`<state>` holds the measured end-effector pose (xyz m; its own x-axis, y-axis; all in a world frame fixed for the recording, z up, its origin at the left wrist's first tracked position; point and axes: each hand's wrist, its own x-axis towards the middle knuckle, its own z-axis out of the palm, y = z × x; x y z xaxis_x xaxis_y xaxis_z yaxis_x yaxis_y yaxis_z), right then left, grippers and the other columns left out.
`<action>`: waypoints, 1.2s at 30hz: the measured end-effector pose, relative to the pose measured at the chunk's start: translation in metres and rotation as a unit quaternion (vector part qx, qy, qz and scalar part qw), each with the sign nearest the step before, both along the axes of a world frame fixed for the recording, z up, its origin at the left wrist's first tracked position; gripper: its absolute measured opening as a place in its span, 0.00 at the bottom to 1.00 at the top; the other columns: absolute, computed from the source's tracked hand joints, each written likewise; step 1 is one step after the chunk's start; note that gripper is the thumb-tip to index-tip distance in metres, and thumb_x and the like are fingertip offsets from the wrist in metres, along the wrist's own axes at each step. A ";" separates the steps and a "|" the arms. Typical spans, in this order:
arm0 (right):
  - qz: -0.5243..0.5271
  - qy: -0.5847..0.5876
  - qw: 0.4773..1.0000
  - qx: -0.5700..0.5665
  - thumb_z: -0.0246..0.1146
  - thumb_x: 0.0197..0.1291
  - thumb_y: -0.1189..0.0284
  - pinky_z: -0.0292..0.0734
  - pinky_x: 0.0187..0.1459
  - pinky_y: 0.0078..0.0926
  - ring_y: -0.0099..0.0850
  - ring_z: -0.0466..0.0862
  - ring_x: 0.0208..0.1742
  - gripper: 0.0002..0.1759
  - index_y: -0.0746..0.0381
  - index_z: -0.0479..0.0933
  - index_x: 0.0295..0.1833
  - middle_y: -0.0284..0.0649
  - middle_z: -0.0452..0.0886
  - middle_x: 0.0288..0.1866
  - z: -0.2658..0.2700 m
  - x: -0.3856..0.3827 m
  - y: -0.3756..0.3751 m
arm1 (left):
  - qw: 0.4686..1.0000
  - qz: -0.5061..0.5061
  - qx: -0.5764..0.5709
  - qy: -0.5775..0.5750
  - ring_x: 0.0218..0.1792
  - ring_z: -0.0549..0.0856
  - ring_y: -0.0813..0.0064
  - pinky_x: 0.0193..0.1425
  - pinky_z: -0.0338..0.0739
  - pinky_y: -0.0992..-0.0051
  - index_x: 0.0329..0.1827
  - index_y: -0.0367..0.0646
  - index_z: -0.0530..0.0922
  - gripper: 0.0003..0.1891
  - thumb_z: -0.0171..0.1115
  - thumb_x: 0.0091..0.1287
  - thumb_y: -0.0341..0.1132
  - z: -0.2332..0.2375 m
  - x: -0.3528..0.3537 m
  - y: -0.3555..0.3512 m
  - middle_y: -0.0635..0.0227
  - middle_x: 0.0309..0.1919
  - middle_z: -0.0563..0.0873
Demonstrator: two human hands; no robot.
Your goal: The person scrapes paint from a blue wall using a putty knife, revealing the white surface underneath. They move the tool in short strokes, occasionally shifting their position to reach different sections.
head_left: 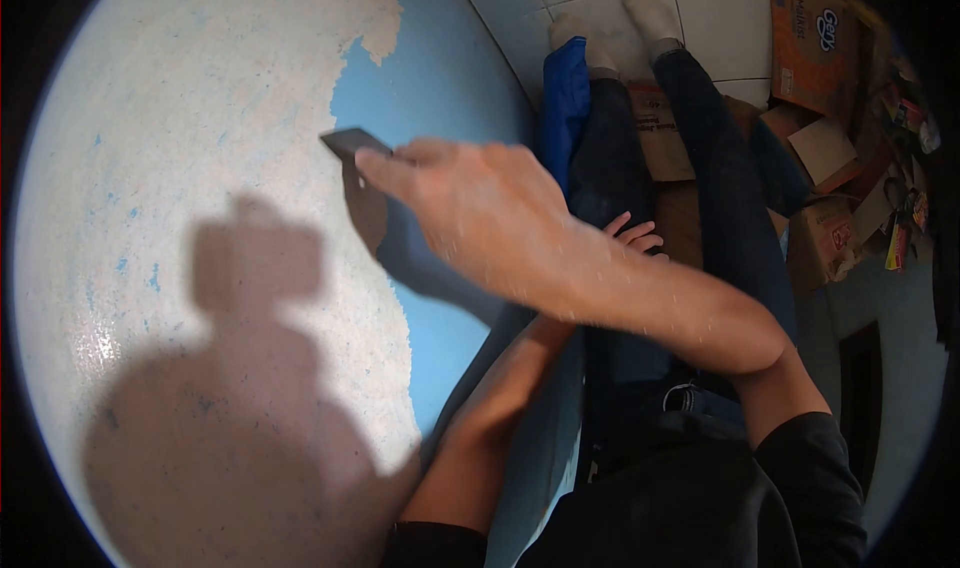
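Observation:
My right hand is closed round a dark flat scraper, its blade against the wall where the blue paint meets the bare whitish surface. The paint's border is ragged and runs down the wall below the blade. My left hand is mostly hidden behind my right forearm; only its fingertips show, spread apart over my dark trousers, and nothing is visible in them.
Cardboard boxes and mixed small items lie on the right. White floor tiles show at the top, around my feet. Blue cloth hangs beside one leg. My shadow falls on the wall.

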<state>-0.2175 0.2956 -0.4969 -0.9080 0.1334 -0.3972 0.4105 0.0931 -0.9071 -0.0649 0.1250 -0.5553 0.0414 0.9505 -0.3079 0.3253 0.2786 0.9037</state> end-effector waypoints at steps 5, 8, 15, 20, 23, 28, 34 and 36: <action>0.039 -0.020 0.999 -0.029 0.61 0.67 0.80 0.89 0.40 0.44 0.49 0.91 0.42 0.19 0.69 0.80 0.62 0.55 0.87 0.43 0.015 0.004 0.008 | 1.000 0.005 -0.007 0.004 0.81 0.70 0.59 0.88 0.53 0.44 0.64 0.50 0.83 0.22 0.64 0.70 0.45 -0.011 0.017 -0.015 0.62 0.68 0.80; 0.022 -0.027 0.999 0.011 0.62 0.64 0.80 0.90 0.40 0.42 0.47 0.92 0.42 0.25 0.65 0.80 0.68 0.51 0.88 0.50 0.003 0.002 -0.003 | 1.000 0.013 0.002 -0.015 0.80 0.70 0.60 0.88 0.53 0.44 0.64 0.50 0.84 0.21 0.65 0.70 0.46 -0.011 0.010 -0.010 0.62 0.68 0.80; 0.073 -0.058 0.996 0.003 0.64 0.63 0.80 0.91 0.40 0.38 0.46 0.93 0.42 0.30 0.60 0.78 0.72 0.48 0.87 0.59 0.017 0.010 0.003 | 1.000 -0.003 -0.006 -0.019 0.81 0.69 0.58 0.88 0.51 0.44 0.65 0.47 0.83 0.23 0.63 0.71 0.46 -0.004 0.006 -0.006 0.59 0.69 0.79; 0.075 -0.053 0.996 0.006 0.63 0.63 0.80 0.91 0.40 0.38 0.45 0.93 0.42 0.30 0.59 0.78 0.73 0.48 0.87 0.59 0.009 0.010 0.003 | 1.000 0.005 0.011 -0.018 0.80 0.70 0.57 0.88 0.52 0.44 0.64 0.47 0.83 0.23 0.64 0.70 0.47 -0.003 0.003 -0.005 0.58 0.69 0.79; 0.043 -0.046 0.998 0.016 0.63 0.64 0.80 0.91 0.40 0.38 0.45 0.93 0.42 0.30 0.59 0.78 0.73 0.48 0.87 0.59 0.017 0.016 -0.006 | 1.000 0.009 0.000 -0.024 0.80 0.69 0.56 0.88 0.52 0.43 0.65 0.47 0.83 0.24 0.63 0.70 0.47 -0.009 0.013 -0.012 0.58 0.70 0.78; 0.042 -0.065 0.997 0.012 0.63 0.63 0.80 0.90 0.40 0.39 0.47 0.92 0.42 0.30 0.60 0.78 0.72 0.50 0.87 0.59 0.009 0.006 -0.008 | 1.000 -0.022 0.001 -0.001 0.81 0.69 0.57 0.88 0.51 0.43 0.66 0.48 0.82 0.23 0.63 0.70 0.47 -0.004 0.005 -0.007 0.59 0.70 0.78; 0.030 -0.056 0.998 0.012 0.61 0.65 0.79 0.88 0.40 0.43 0.49 0.91 0.40 0.28 0.69 0.75 0.72 0.54 0.85 0.48 0.000 0.007 -0.010 | 0.999 0.015 0.025 -0.014 0.81 0.69 0.59 0.88 0.53 0.44 0.65 0.50 0.82 0.22 0.63 0.71 0.44 -0.011 0.009 -0.007 0.60 0.71 0.78; 0.032 -0.070 0.997 0.004 0.61 0.65 0.79 0.88 0.41 0.43 0.49 0.91 0.41 0.29 0.68 0.75 0.73 0.54 0.85 0.48 -0.007 -0.001 -0.006 | 1.000 -0.002 0.011 -0.003 0.81 0.69 0.59 0.88 0.53 0.44 0.66 0.50 0.82 0.21 0.63 0.71 0.43 -0.008 0.010 -0.008 0.60 0.71 0.78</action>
